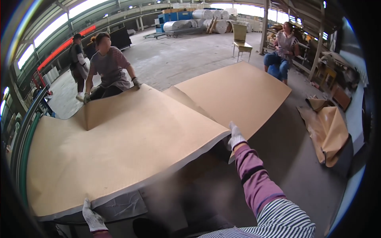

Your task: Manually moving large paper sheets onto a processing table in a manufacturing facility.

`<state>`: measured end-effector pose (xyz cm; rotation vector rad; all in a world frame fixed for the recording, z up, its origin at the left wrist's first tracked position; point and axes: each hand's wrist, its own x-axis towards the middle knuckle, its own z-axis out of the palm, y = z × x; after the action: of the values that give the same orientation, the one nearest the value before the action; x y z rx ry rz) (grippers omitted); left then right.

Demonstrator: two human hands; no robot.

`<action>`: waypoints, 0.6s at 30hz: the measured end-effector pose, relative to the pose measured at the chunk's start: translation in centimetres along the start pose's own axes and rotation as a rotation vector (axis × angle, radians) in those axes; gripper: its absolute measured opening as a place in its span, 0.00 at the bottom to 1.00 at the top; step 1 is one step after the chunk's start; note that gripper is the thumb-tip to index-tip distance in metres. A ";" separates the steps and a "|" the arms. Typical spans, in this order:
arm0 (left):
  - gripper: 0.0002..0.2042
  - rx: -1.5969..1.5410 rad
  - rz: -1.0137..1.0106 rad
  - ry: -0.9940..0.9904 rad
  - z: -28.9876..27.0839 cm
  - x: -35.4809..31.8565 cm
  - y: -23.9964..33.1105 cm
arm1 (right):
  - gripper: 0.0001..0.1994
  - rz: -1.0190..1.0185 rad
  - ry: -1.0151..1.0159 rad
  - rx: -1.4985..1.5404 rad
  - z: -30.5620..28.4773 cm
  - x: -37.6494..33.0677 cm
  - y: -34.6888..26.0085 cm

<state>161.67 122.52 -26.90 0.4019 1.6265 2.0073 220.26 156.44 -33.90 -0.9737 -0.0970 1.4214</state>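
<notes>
A large tan sheet [131,139] with a pale grey edge spreads in front of me, raised into a fold near its far edge. My left hand [93,217], in a white knit glove, grips its near edge at the lower left, fingers underneath hidden. My right hand [236,137], gloved likewise, is closed on the sheet's right corner and holds it up. A co-worker [109,63] across from me holds the far edge with both gloved hands. Beyond my right hand lies another tan sheet [242,91], partly under the first.
Along the left runs a machine frame with a green roller [24,166]. Crumpled tan sheeting [329,129] lies on the floor at right. A seated person [282,49] and a yellowish chair [240,41] are farther back. Another person [77,59] stands far left. Wrapped rolls [202,14] lie behind.
</notes>
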 end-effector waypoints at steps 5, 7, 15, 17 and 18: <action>0.12 0.021 -0.019 -0.037 1.9 1.9 -0.7 | 0.18 -0.646 0.309 -1.485 2.4 12.7 -5.7; 0.11 -0.032 -0.009 0.091 0.7 1.6 0.1 | 0.13 -1.005 0.198 -1.830 12.3 5.4 -8.6; 0.18 0.110 -0.046 -0.022 -1.5 2.0 5.7 | 0.19 -2.428 -0.300 -1.322 24.0 -8.7 -15.0; 0.18 0.111 -0.099 0.031 -0.7 0.5 3.7 | 0.24 -2.313 0.085 -2.045 14.0 -2.9 -13.5; 0.17 0.112 -0.154 0.079 0.3 -0.4 2.5 | 0.24 -1.670 0.029 -2.391 8.7 -0.2 -11.3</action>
<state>161.64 122.20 -24.36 0.2321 1.7673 1.8449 223.83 162.38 -21.47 -1.6737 -2.2487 -1.0134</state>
